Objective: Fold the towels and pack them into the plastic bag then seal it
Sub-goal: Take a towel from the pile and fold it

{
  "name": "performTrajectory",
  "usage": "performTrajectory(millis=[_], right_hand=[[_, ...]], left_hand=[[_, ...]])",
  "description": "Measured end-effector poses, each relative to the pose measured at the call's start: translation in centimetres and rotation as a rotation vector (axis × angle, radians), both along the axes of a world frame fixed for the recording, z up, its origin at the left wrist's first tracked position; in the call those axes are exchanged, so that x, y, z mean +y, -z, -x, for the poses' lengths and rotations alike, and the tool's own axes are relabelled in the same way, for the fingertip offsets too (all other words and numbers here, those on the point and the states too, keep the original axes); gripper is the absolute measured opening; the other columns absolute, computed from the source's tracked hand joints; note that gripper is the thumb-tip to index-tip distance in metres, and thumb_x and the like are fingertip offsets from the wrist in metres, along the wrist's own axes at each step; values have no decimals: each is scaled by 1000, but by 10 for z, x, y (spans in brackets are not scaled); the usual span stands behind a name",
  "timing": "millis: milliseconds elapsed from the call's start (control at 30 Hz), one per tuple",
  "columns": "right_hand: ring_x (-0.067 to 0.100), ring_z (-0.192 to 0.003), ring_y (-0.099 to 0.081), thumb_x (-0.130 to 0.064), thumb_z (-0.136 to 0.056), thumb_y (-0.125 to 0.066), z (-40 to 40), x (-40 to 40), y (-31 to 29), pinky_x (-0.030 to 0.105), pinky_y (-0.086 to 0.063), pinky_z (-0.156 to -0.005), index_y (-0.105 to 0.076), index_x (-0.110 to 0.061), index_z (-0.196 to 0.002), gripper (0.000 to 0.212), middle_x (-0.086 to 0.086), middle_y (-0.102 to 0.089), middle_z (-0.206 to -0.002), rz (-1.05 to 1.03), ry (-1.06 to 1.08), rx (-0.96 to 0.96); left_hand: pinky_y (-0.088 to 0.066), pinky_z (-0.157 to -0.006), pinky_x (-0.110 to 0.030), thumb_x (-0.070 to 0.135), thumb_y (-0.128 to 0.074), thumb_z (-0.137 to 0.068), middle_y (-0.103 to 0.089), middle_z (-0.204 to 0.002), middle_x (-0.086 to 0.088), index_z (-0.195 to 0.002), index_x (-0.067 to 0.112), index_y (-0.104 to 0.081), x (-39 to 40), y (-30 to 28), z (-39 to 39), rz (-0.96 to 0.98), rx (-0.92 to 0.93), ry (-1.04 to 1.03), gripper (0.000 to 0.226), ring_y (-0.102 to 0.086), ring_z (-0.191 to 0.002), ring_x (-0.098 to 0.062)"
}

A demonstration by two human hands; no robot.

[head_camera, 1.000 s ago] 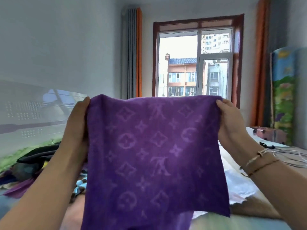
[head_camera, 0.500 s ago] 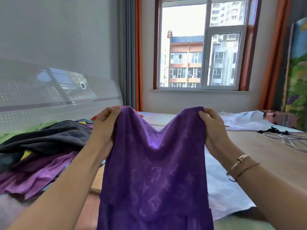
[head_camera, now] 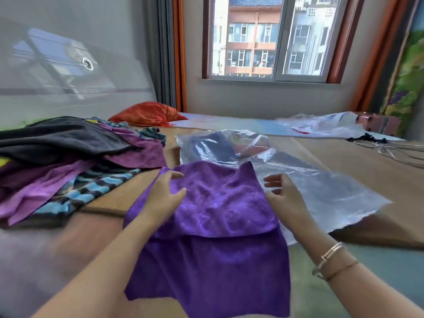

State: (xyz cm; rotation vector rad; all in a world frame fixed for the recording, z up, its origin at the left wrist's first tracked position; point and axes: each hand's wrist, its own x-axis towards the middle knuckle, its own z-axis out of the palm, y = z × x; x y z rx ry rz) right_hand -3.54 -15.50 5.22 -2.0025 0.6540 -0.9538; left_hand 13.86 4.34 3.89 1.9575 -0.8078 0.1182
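Both hands lie with relaxed, spread fingers and clasp nothing. Left hand (head_camera: 165,195): palm down on the left part of the purple towel (head_camera: 213,226), fingers resting on the cloth. Right hand (head_camera: 283,196): at the towel's right edge, fingers apart and pointing inward; whether they touch the cloth or the plastic beneath cannot be told.

Purple towel: folded over once, so that an upper layer with a faint embossed pattern ends in a straight edge across the middle and a plain lower layer hangs toward the viewer. Its far part lies on the wooden surface (head_camera: 358,171), with its right far corner overlapping the plastic bag (head_camera: 309,177).

Plastic bag: clear, crumpled, spread flat just beyond and to the right of the towel, with a ragged near-right edge. Something dark shows through its far-left portion; what it is cannot be told.

Pile of towels (head_camera: 68,161): heaped to the left, in black, purple and blue-striped fabrics, well apart from the bag.

Background: an orange cloth bundle (head_camera: 146,114) beyond the pile; a second sheet of plastic (head_camera: 325,122) near the far right; thin cables (head_camera: 394,150) at the right edge; a window (head_camera: 273,35) with orange curtains. Bracelets (head_camera: 330,260) encircle the right wrist.
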Motion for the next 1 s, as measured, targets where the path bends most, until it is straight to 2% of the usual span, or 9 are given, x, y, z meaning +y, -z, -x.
performTrajectory(millis=[67, 133, 267, 400, 500, 600, 700, 833, 1000], right_hand=[[15, -71, -52, 5, -81, -59, 26, 17, 15, 28, -43, -70, -53, -13, -90, 21, -1, -57, -88, -4, 19, -50], [14, -67, -51, 3, -82, -60, 49, 29, 32, 24, -40, -63, -48, -18, -82, 24, -1, -55, -81, -33, 47, -26], [16, -72, -51, -11, -85, -62, 85, 39, 55, 19, -36, -59, -45, -19, -80, 20, 1, -55, -81, -26, 38, 218], [12, -72, -49, -28, -88, -61, 106, 39, 58, 23, -35, -58, -41, -19, -79, 24, 0, -57, -84, 157, -43, 579], [7, -66, -47, -25, -88, -60, 110, 36, 55, 20, -37, -59, -45, -20, -77, 19, -6, -55, -76, 110, -158, 621], [7, -68, -51, -17, -88, -59, 111, 31, 54, 24, -43, -69, -57, -20, -80, 9, -7, -58, -76, -43, -311, 599], [9, -73, -53, -3, -85, -54, 113, 27, 52, 23, -43, -71, -67, -16, -84, 19, -1, -61, -81, -141, -411, 572], [23, -79, -66, 15, -76, -45, 114, 29, 42, 29, -56, -74, -66, -4, -99, 36, 15, -69, -89, -443, -529, 187], [20, -76, -60, 16, -81, -62, 96, 44, 37, 28, -51, -73, -60, -10, -107, 37, 19, -64, -95, -276, -458, -54]], left_hand=[[-33, -90, -9, 4, -66, -84, -64, -107, 2, -98, 17, -67, -7, 6, 38, 25, -115, 116, 19, -56, -105, -9], [-34, -92, -10, 11, -68, -83, -66, -104, 5, -90, 25, -67, -16, 18, 69, -15, -221, 233, 16, -57, -104, -10], [-33, -100, -14, 15, -68, -84, -64, -112, 12, -94, 24, -71, -34, 45, 116, -62, -296, 349, 14, -51, -114, -9], [-26, -113, -29, 25, -63, -89, -51, -138, 14, -119, 30, -64, -46, 69, 140, -104, -351, 282, 31, -38, -132, -10], [-23, -112, -32, 35, -53, -95, -34, -152, 14, -138, 34, -48, -55, 71, 141, -184, -449, 177, 44, -32, -133, -13], [-25, -107, -34, 36, -47, -99, -36, -152, 13, -138, 29, -50, -61, 64, 134, -191, -437, 138, 41, -35, -130, -15], [-27, -106, -32, 33, -47, -98, -49, -143, 9, -134, 21, -56, -63, 61, 128, -118, -384, 152, 38, -41, -129, -14], [-31, -103, -11, 15, -57, -92, -61, -124, 4, -118, 11, -66, -54, 49, 131, 182, -263, 200, 28, -51, -115, 0], [-38, -94, -9, 5, -63, -89, -65, -111, 12, -110, 14, -68, -30, 31, 139, 358, -144, 216, 23, -57, -108, 3]])
